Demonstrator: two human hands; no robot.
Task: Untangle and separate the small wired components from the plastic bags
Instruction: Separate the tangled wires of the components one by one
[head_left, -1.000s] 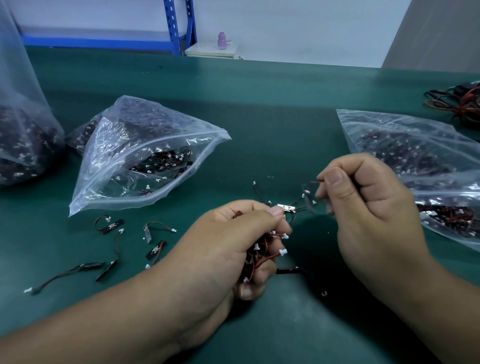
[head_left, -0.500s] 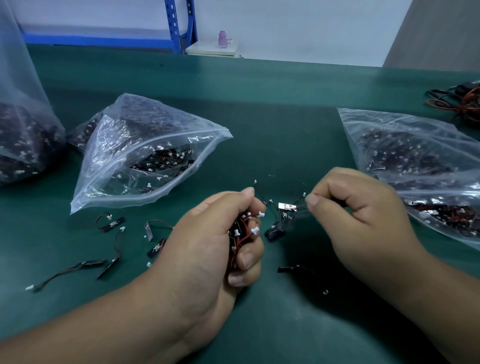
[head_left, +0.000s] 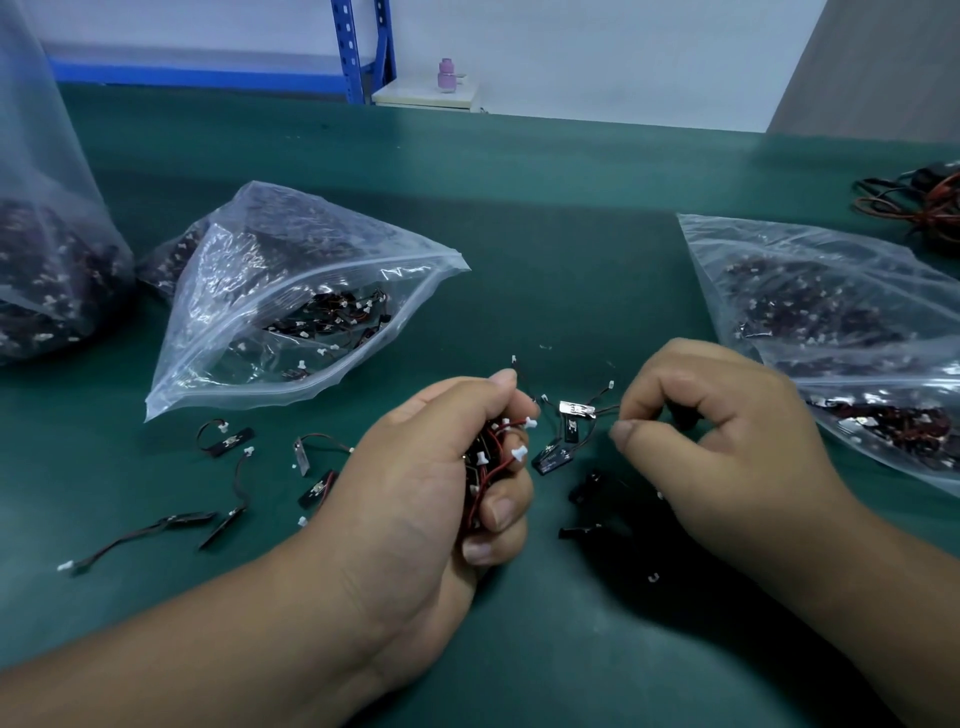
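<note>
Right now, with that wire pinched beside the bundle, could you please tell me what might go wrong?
The right hand pinches a thin wire that runs into the tangled bundle gripped by the left hand; a hard tug might tear it from its component. Dangling components between the hands could drop among the loose pieces below.

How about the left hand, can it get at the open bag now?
Probably not yet: the left hand grips a wire tangle, so it is full, though the path to the open bag looks free.

A green counter (head_left: 519, 171) fills the view. Beyond its far edge stand a white wall (head_left: 623, 52), a blue rack (head_left: 345, 47) and a grey panel (head_left: 883, 62).
</note>
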